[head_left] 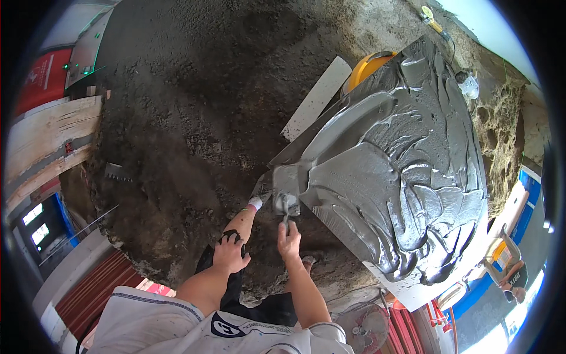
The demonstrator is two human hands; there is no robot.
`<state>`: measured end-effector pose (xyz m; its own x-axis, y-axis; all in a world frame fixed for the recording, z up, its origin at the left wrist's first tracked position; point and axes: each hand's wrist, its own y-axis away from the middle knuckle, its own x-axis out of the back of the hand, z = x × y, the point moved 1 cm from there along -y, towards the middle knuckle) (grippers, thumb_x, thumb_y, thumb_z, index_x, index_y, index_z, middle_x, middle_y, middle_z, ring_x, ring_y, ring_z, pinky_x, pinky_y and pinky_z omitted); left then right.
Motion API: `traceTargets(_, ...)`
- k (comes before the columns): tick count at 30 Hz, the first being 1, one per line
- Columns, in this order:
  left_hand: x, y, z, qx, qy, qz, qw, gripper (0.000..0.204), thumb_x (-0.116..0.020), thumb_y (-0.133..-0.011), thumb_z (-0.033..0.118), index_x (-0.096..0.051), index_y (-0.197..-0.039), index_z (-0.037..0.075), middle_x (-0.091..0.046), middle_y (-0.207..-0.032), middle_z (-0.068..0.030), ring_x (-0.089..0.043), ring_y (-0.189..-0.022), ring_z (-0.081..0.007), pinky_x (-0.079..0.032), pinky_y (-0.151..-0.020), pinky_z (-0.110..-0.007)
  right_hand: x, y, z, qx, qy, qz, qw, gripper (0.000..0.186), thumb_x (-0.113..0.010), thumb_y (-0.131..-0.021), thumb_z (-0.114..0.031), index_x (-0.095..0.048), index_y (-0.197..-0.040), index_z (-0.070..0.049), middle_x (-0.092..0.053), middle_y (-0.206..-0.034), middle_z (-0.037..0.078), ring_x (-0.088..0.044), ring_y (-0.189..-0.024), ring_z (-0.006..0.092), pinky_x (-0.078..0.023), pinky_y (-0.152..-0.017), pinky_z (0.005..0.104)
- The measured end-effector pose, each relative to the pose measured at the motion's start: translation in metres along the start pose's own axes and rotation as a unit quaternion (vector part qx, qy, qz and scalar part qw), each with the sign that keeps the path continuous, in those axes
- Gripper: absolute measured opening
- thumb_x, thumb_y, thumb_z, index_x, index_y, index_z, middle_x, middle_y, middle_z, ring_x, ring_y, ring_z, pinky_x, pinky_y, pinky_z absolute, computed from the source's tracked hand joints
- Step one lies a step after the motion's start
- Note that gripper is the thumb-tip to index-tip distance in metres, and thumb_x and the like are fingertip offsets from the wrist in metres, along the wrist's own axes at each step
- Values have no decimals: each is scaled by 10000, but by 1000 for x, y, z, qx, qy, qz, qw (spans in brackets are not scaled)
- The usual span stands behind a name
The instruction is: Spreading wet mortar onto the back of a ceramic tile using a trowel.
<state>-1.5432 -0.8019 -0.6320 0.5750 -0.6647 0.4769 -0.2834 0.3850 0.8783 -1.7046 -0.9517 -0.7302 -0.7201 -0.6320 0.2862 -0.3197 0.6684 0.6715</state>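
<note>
My right hand (289, 241) grips the handle of a trowel (287, 177). The trowel's flat blade is coated in wet grey mortar and lies at the near left corner of a large slab (392, 288). Thick grey mortar (377, 177) covers most of that slab in ridges and swirls, leaving its white near edge bare. My left hand (229, 255) rests on my bent left knee with its thumb apart, and no tool shows in it. The ends of its fingers are partly lost against dark patches at the knee.
Dark, rough mortar bed (183, 118) spreads ahead and left, with a notched trowel (118, 172) on it. Beyond the slab are a white strip (317, 97), a yellow rounded object (368, 69) and a yellow tool (433, 22). A fan (362, 327) stands near right; another person (516, 280) is farther right.
</note>
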Motion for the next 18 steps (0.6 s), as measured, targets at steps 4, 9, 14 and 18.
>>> traceTargets(4, 2, -2, -3, 6, 25, 6, 1000, 624, -758, -867, 504, -710, -1373, 142, -560, -1540, -151, -530, -1417, -394, -523, -1064, -590, -12, 22, -13, 32, 83, -117, 989, 323, -716, -1039, -360, -634, -1069, -49, -721, -823, 266, -709, -810, 532, -562, -675, 580)
traceTargets(9, 34, -10, -16, 19, 41, -19, 999, 650, -728, -904, 518, -682, -1416, 120, -551, -1546, -154, -511, -1443, -385, -497, -1105, -568, 45, -6, -99, 73, 212, -133, 966, 340, -735, -1029, -378, -611, -1063, -63, -724, -785, 230, -730, -750, 473, -574, -655, 563)
traceTargets(14, 52, -22, -26, 16, 92, 21, 995, 627, -742, -881, 484, -704, -1372, 96, -593, -1479, -162, -536, -1402, -382, -498, -1094, -570, 112, -135, -175, 53, 461, -128, 876, 431, -639, -1056, -480, -614, -1099, -52, -748, -915, 306, -734, -876, 530, -582, -808, 623)
traceTargets(18, 47, -17, -28, 37, 123, 16, 992, 628, -741, -885, 464, -698, -1382, 83, -592, -1473, -160, -532, -1408, -383, -496, -1092, -574, 159, -281, -232, 84, 418, -33, 904, 501, -657, -1036, -507, -684, -1158, -22, -752, -1001, 316, -724, -977, 542, -567, -860, 613)
